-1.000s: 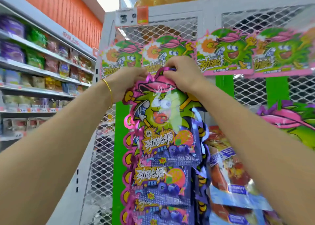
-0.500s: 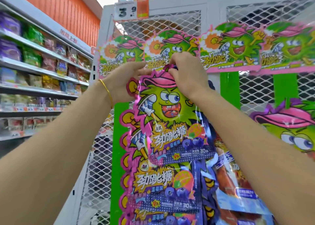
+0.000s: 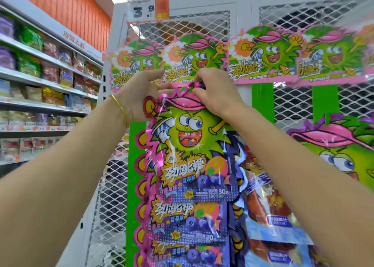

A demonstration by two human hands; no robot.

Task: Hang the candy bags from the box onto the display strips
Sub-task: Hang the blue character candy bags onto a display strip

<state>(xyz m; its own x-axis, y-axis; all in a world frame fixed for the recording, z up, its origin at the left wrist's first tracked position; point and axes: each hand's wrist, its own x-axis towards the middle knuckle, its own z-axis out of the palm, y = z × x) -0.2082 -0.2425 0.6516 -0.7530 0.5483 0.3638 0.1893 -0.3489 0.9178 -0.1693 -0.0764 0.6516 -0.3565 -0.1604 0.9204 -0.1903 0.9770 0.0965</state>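
Against green strip (image 3: pixel 132 165), L hand (image 3: pixel 139 96), R hand (image 3: pixel 214 92) pinch candy bag (image 3: pixel 190 145) top

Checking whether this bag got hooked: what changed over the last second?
The top bag, crumpled a second ago, now lies flatter against the strip. The left hand has loosened its fingers at the bag's top edge; whether it still grips is unclear. The right hand still pinches the bag's top. Both stay below the header cards; the lower bags hang as before.

Orange wall (image 3: pixel 60 9) above stocked shelves (image 3: pixel 40 78) left; white mesh rack (image 3: pixel 202 24) ahead
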